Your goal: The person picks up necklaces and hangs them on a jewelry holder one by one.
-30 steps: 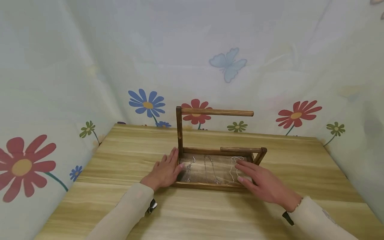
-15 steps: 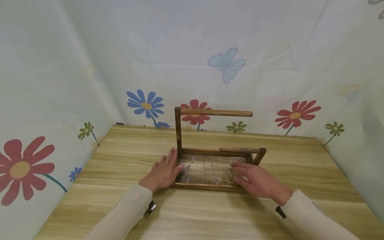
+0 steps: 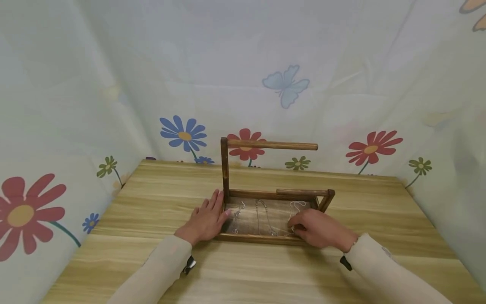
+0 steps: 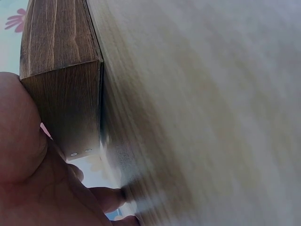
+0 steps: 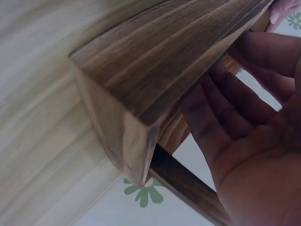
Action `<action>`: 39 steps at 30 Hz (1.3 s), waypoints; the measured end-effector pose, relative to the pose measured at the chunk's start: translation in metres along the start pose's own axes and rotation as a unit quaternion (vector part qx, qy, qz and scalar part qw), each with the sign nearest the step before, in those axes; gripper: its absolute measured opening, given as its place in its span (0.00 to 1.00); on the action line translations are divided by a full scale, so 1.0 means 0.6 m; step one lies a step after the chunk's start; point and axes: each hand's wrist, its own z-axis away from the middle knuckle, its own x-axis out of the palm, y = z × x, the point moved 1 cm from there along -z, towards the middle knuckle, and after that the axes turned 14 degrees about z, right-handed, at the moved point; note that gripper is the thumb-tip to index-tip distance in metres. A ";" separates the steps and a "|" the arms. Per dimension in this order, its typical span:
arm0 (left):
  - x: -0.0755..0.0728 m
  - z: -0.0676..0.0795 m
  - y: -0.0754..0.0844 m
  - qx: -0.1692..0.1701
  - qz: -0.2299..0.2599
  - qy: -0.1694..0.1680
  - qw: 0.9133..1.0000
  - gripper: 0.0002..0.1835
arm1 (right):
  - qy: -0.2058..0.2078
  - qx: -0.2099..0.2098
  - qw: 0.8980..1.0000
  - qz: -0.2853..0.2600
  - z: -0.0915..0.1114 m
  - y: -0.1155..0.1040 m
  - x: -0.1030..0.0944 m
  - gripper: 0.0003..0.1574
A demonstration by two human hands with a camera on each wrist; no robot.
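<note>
A dark wooden tray (image 3: pixel 262 240), with posts and bars of two heights, stands on the table. Three thin necklaces lie in it: a silver one (image 3: pixel 237 214) at the left, another silver one (image 3: pixel 267 213) in the middle and a whitish one (image 3: pixel 291 207) at the right. My left hand (image 3: pixel 203 221) rests flat against the tray's left end, its thumb over the rim. My right hand (image 3: pixel 319 228) reaches over the front right corner, thumb and index finger pinching the whitish necklace low down. In the right wrist view the tray wall (image 5: pixel 164 61) hides the fingertips.
The wood-patterned table (image 3: pixel 250 274) extends around the tray. Behind it and at the sides hangs a pale cloth (image 3: pixel 322 118) printed with flowers and a butterfly. The upper bar (image 3: pixel 271 145) and lower bar (image 3: pixel 303 192) overhang the tray's back part.
My right hand has moved left and farther into the tray, its fingers curling from nearly straight down onto the whitish necklace. My left hand has stayed at the tray's left end.
</note>
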 end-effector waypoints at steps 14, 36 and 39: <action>0.003 0.003 -0.002 -0.003 0.006 -0.001 1.000 0.40 | -0.065 0.001 0.998 -0.016 -0.043 0.003 0.013 0.10; 0.004 -0.003 -0.006 -0.004 0.005 0.005 1.000 0.40 | -0.087 0.060 0.994 -0.019 -0.054 0.004 0.017 0.17; 0.004 -0.004 -0.006 -0.005 0.007 0.006 1.000 0.40 | -0.093 0.066 0.993 -0.026 -0.058 0.001 0.018 0.19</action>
